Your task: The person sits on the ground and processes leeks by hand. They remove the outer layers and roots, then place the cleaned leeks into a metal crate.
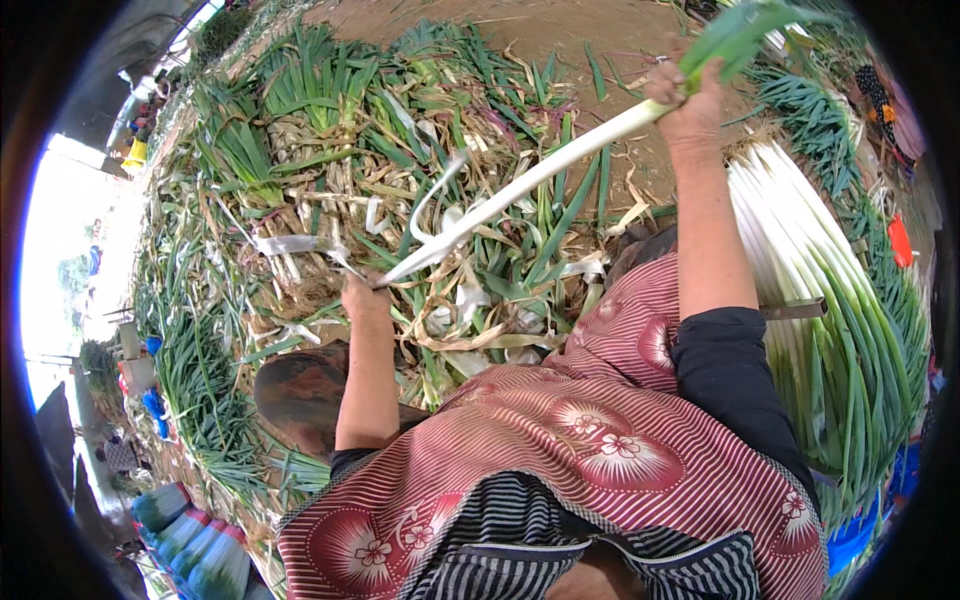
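Note:
A long white-stemmed green onion (555, 165) stretches diagonally between my two hands. My right hand (686, 101) is closed around it where the white stalk turns into green leaves, at the upper right. At the stalk's lower-left end is my left hand (366, 294), its fingers closed at the tip, beside a thin white peeled strip (289, 244). Another pale strip (435, 196) curls off the stalk near that end. Whether my left fingers grip the stalk itself or only its peel cannot be told. Below the stalk lie loose leaves and dry peelings (450, 322).
Clean white-stemmed onions (795, 247) lie stacked on my right, by a metal bar (795, 309). Unpeeled onions with roots (322, 97) cover the ground ahead. Wrapped bundles (202, 547) lie at lower left. My boot (300, 394) is beside my left forearm.

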Demonstrator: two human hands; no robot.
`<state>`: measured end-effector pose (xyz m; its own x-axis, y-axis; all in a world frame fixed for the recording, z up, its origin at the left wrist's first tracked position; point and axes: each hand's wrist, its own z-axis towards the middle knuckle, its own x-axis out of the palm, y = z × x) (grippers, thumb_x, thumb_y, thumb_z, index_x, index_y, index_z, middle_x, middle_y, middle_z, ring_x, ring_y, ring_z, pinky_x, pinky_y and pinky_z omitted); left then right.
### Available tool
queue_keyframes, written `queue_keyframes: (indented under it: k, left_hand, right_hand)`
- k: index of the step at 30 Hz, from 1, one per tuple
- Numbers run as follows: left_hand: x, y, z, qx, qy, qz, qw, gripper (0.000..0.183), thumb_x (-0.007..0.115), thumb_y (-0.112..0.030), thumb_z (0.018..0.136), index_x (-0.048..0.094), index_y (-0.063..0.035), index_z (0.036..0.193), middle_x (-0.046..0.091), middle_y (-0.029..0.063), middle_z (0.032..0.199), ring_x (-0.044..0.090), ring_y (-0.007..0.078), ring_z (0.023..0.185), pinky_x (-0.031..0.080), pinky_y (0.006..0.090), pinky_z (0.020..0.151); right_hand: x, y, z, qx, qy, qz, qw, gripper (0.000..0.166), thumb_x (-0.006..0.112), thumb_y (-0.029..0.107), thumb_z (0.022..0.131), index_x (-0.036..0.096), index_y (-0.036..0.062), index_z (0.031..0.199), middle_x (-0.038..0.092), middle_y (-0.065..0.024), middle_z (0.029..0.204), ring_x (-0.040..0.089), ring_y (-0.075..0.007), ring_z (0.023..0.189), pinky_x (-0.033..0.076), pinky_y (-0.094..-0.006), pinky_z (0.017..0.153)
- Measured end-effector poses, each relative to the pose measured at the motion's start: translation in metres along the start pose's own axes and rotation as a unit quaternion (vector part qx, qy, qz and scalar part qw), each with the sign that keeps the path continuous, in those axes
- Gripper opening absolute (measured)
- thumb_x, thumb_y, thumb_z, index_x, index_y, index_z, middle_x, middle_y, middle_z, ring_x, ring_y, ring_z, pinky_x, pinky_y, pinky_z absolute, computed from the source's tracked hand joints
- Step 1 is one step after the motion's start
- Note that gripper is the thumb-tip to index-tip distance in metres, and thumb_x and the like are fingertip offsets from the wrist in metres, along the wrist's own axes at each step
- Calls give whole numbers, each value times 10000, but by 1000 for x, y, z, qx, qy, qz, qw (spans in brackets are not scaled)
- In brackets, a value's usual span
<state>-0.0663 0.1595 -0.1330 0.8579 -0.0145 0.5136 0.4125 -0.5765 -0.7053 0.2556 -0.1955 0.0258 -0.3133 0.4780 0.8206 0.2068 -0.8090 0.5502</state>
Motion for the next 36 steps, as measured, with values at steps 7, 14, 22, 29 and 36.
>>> queue_keyframes:
  k: [7, 14, 22, 29, 36]
  left_hand:
    - [46, 26, -24, 89, 138, 581, 797, 384, 429, -255, 976, 516, 17, 1232, 623, 155, 1057, 613, 211, 846, 505, 345, 689]
    - [114, 39, -150, -23, 498, 665, 556, 245, 621, -251, 839, 652, -63, 994, 611, 47, 680, 524, 80, 517, 439, 264, 445]
    - [119, 40, -165, -40, 438, 509, 740, 233, 586, -211, 883, 551, 5, 804, 548, 51, 614, 518, 137, 464, 426, 290, 416]
    - [53, 1, -184, 94, 345, 636, 684, 367, 568, -332, 884, 620, 28, 838, 540, 46, 605, 492, 138, 553, 398, 299, 510]
    - [-1, -133, -289, 151, 347, 590, 714, 260, 527, -135, 807, 665, 63, 905, 650, 84, 707, 579, 122, 614, 438, 287, 545]
  right_hand:
    - [-21, -48, 24, 50, -45, 27, 997, 472, 426, 461, 949, 511, 29, 1120, 508, -60, 654, 443, -155, 477, 376, -290, 429]
    - [0, -47, 44, 125, -55, 71, 988, 465, 362, 469, 977, 529, 42, 1058, 466, -31, 623, 369, -109, 433, 322, -246, 383]
    - [23, -82, 20, 114, -205, -45, 971, 324, 440, 368, 983, 523, 70, 887, 485, -47, 609, 495, -198, 500, 473, -371, 476]
    - [14, -123, 33, 119, -225, 27, 967, 309, 441, 337, 984, 442, 112, 773, 363, 13, 528, 361, -146, 406, 338, -326, 383]
    - [-19, -111, 52, 40, -257, -20, 965, 316, 430, 310, 987, 439, 79, 772, 402, -31, 532, 409, -198, 417, 374, -347, 393]
